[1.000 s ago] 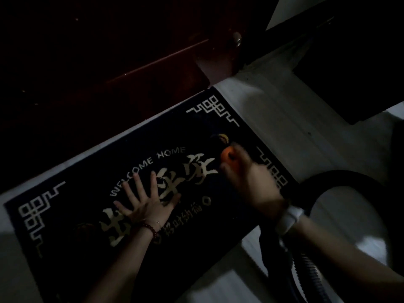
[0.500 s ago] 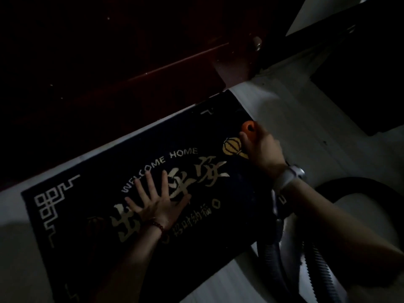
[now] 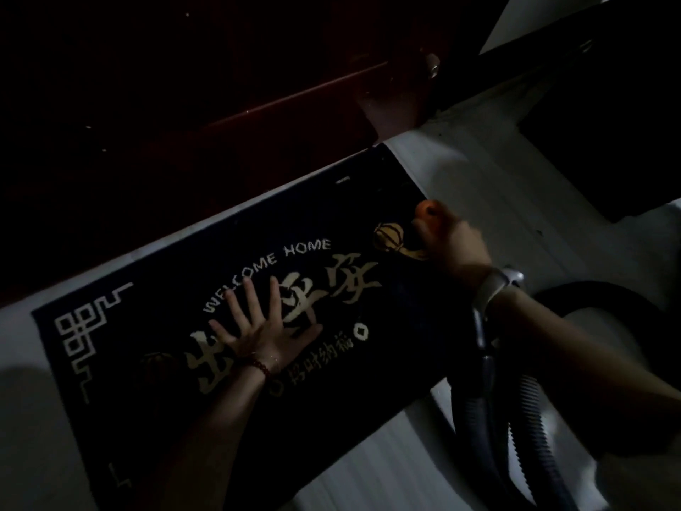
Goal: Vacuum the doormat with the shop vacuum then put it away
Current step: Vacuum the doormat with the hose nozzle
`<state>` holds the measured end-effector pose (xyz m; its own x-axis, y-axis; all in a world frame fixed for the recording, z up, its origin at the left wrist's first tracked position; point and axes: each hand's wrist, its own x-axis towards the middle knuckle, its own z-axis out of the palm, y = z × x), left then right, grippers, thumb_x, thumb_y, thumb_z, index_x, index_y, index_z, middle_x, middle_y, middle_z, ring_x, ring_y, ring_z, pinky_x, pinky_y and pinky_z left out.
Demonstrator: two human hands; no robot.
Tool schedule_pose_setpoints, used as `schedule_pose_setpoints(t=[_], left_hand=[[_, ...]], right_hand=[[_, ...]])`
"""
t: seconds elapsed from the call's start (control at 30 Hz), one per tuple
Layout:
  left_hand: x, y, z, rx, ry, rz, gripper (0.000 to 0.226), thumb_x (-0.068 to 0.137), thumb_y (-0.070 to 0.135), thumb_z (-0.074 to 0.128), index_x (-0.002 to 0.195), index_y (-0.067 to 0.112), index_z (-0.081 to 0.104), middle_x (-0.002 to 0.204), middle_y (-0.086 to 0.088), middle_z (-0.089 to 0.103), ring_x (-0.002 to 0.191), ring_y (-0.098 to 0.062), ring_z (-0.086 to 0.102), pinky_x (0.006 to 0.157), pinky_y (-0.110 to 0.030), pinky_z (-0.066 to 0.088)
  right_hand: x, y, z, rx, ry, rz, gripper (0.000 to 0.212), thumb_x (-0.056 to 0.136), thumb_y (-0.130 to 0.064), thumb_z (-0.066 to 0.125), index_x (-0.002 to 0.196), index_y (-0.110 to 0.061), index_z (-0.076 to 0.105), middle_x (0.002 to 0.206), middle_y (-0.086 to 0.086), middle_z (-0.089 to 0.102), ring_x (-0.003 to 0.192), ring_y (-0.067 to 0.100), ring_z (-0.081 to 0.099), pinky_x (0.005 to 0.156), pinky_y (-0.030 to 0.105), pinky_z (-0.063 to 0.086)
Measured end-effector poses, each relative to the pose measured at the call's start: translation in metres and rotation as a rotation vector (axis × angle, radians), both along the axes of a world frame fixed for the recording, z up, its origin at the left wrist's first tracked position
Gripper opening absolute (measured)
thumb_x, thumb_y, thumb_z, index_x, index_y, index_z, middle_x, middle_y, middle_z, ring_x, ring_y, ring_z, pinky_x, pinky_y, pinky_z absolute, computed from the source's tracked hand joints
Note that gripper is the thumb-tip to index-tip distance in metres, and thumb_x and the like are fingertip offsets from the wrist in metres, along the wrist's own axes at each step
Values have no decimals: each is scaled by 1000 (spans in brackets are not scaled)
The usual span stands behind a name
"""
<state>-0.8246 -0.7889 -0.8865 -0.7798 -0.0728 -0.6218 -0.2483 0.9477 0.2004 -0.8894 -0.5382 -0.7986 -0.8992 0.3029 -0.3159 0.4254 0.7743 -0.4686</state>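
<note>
Dark doormat (image 3: 154, 363) flat on pale floor (image 3: 479, 186), beside a red door (image 3: 184, 123). Left hand (image 3: 265, 330) spread flat, pressing mid-mat. Right hand (image 3: 455, 245) curled round orange vacuum nozzle (image 3: 425, 210) at the mat's far right edge. Ribbed hose (image 3: 530, 418) trailing below the wrist.

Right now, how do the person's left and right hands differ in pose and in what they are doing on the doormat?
The left hand lies flat with fingers spread, pressing the middle of the doormat; the right hand is curled round the orange nozzle near the mat's far right corner. The left wrist wears a red bead bracelet; the right wears a pale watch. Both reach over the doormat.
</note>
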Motion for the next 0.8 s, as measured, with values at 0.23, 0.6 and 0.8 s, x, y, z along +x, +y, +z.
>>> schedule_pose_setpoints(t=[0.23,0.6,0.8], left_hand=[[0,-2,6,-10,-75,-28,124,54,89,46,139,36,-29,144,-4,-43,132,-32,-40,104,-64,-16],[35,16,20,-30,212,-140,89,80,67,46,147,34,-4,156,-4,-18,141,-29,-20,110,-63,-8],[121,3,20,-77,83,-314,77,87,64,34,145,39,-10,155,-1,-22,141,-31,-22,109,-65,-1]], right_hand=[[67,2,-4,7,16,-4,50,91,-41,49,135,-25,33,117,18,60,103,41,57,83,42,46],[229,15,29,142,-116,59,62,91,-46,45,144,-34,16,121,10,60,97,30,61,73,32,44],[216,27,26,85,-56,-63,57,91,-47,45,142,-34,22,119,17,60,100,37,59,71,31,39]])
